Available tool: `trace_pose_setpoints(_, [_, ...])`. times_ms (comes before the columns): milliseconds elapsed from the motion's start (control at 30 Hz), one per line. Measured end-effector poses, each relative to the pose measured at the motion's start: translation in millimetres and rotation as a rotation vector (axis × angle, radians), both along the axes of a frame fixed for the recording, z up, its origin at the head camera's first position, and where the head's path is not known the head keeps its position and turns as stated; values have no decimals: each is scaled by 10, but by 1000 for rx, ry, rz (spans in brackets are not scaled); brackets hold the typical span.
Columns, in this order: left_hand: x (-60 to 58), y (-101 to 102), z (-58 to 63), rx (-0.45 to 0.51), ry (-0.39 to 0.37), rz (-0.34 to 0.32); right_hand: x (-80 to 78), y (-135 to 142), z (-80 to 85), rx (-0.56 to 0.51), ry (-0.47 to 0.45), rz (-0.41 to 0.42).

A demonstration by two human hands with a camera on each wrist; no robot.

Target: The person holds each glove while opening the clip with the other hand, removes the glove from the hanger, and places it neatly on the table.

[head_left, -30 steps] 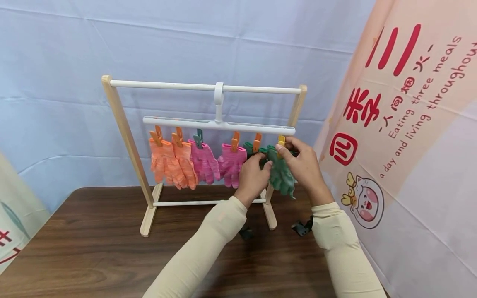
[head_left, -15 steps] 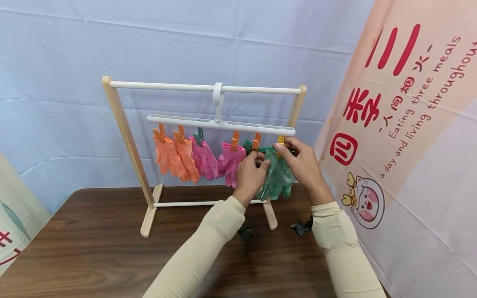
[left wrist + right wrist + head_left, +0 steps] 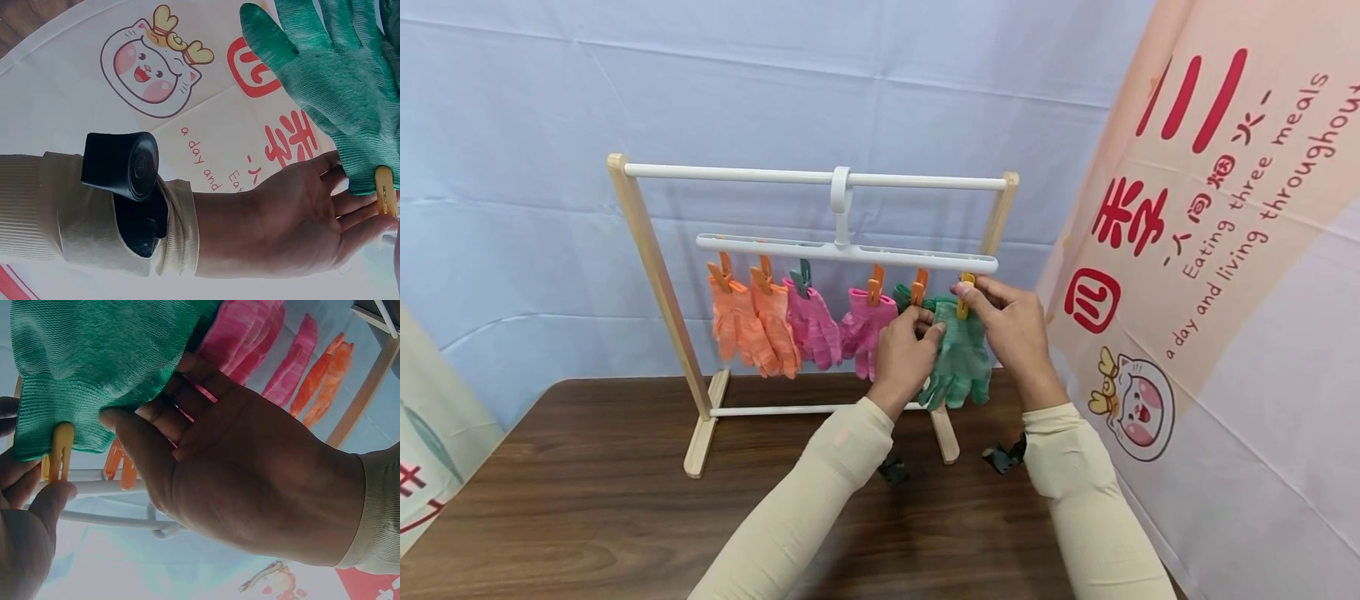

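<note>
My right hand [image 3: 1017, 329] pinches a yellow clothespin [image 3: 965, 298] at the right end of the white hanger [image 3: 917, 255]. The clothespin sits on the cuff of a green knitted glove [image 3: 958, 358], which hangs with its fingers down. My left hand [image 3: 904, 354] pinches the side of that cuff, its thumb in front and fingers partly behind, as the right wrist view shows of the left hand [image 3: 250, 469]. Seen from the left wrist, the right hand [image 3: 281, 212] has its thumb on the yellow clothespin [image 3: 385, 190]. A second green glove [image 3: 904, 295], mostly hidden, hangs behind under an orange clothespin [image 3: 919, 287].
The hanger hooks over the top rail [image 3: 737, 175] of a wooden rack. Orange gloves [image 3: 741, 329] and pink gloves [image 3: 865, 329] hang left of my hands from clothespins. Small dark pieces [image 3: 893, 471] lie on the brown table [image 3: 587, 500]. A printed cloth [image 3: 1210, 275] hangs at the right.
The green glove has turned from twisted to facing front and hangs flatter. The hanger's left end shifted slightly right. My right thumb has moved up toward the clothespin's top; the left hand barely moved.
</note>
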State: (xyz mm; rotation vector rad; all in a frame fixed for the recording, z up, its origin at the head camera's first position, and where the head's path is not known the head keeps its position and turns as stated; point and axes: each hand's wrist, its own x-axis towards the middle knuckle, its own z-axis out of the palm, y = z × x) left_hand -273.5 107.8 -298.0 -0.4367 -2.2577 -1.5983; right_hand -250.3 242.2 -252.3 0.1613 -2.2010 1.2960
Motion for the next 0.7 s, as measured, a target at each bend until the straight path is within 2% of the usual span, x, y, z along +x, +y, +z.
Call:
trace_pose_setpoints(200, [19, -35, -19, -27, 16, -5, -12, -23, -9, -5, -2, -46])
trace_pose_setpoints(700, [26, -108, -61, -71, 25, -9, -13, -35, 2, -4, 4, -55])
